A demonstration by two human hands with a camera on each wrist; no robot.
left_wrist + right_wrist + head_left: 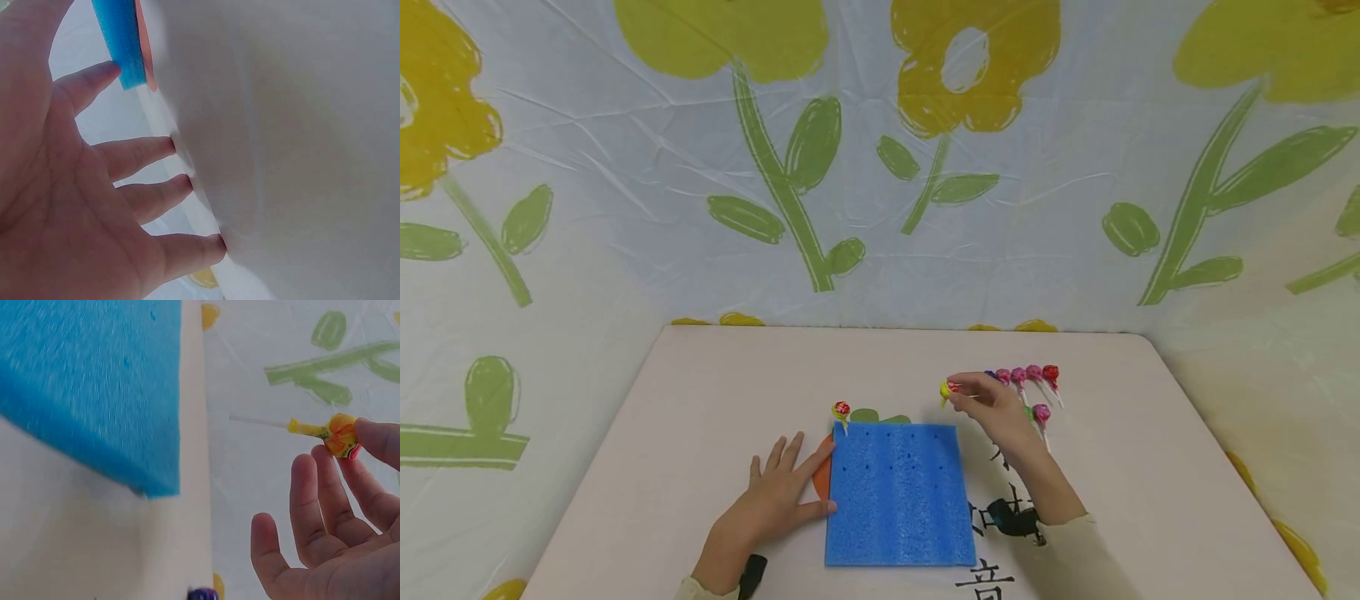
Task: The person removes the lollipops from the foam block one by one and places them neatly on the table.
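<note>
My right hand [997,417] pinches a yellow-and-red wrapped lollipop [340,436] by its head, above the table beyond the far right corner of a blue foam block [898,508]. In the right wrist view the white stick points left, away from the fingers. My left hand [771,504] rests with spread fingers at the block's left side, index fingertip and thumb at the foam edge. Several small dark holes run in two rows across the foam. Another yellow-and-red lollipop [841,410] stands at the block's far left corner.
Several pink, red, purple and green lollipops lie at the far right of the pale table [722,375], including a red one [1051,372] and a pink one [1041,412]. Orange [822,475] and green [895,419] shapes stick out from under the foam. A flower-print cloth [1037,183] hangs behind.
</note>
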